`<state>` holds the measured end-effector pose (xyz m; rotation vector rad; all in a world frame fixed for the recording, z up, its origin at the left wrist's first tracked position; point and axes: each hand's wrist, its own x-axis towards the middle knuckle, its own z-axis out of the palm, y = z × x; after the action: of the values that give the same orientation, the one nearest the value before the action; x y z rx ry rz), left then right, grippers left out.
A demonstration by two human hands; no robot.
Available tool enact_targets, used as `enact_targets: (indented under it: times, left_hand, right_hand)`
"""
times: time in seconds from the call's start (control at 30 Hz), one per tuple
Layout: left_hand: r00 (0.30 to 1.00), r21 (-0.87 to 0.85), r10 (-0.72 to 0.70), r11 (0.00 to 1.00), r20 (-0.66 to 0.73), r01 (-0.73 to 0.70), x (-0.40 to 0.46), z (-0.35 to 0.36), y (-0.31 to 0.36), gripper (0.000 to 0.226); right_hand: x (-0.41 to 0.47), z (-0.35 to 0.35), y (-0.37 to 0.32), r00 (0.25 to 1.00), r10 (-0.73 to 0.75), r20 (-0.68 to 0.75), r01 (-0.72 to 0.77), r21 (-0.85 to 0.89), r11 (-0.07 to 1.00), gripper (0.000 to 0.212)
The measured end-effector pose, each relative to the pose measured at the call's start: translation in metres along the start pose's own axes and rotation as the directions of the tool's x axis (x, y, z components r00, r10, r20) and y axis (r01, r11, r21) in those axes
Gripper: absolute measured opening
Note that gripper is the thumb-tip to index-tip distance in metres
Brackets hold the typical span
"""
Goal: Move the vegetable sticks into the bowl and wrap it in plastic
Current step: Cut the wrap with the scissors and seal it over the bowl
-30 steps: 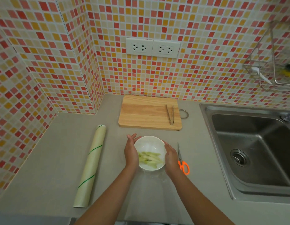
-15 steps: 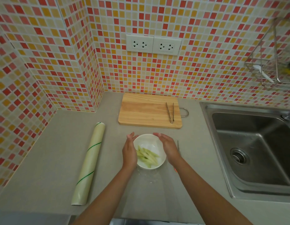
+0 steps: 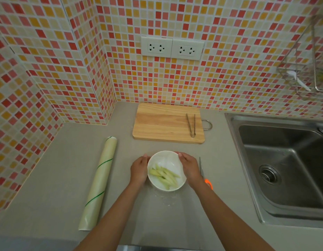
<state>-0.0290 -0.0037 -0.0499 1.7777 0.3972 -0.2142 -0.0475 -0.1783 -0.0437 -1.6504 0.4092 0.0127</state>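
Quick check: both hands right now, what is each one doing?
Left hand: fingers curled against the left side of the white bowl, holding it.
Right hand: cupped over the bowl's right rim, holding it.

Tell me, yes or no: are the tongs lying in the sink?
No, the tongs lie on the right part of the wooden cutting board, left of the sink.
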Motion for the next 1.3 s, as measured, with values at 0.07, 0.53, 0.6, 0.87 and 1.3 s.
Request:
enact_targets:
  times: [0.07,0.53,0.6,0.87,1.3]
  left_hand:
    - [1.0,0.17,0.015,0.985,0.018,-0.018,0.001,0.001,0.004,0.047]
    - [0.976,-0.104,0.114,0.985,-0.184,-0.135,-0.018,0.011,0.009,0.045]
    - [0.979,-0.232,0.054,0.968,-0.196,-0.1,-0.031,0.019,0.005,0.042]
    - [0.998,-0.28,0.019,0.959,-0.068,-0.037,-0.031,0.037,-0.001,0.047]
    - [0.988,-0.171,0.151,0.973,-0.023,-0.152,0.001,0.01,0.022,0.056]
  right_hand:
    - [-0.003,-0.002,0.002,1.0,-0.006,-0.009,0.006,0.005,1.0,0.029]
    - [-0.015,-0.002,0.004,0.989,0.029,-0.145,-0.011,0.122,0.992,0.03]
    - [-0.015,0.002,0.002,0.985,0.048,-0.164,-0.025,0.137,0.99,0.029]
    - [0.0,-0.014,-0.003,0.984,0.142,0.105,-0.153,0.105,0.983,0.028]
    - [-0.007,-0.011,-0.017,0.991,0.136,0.011,-0.137,0.098,0.986,0.04]
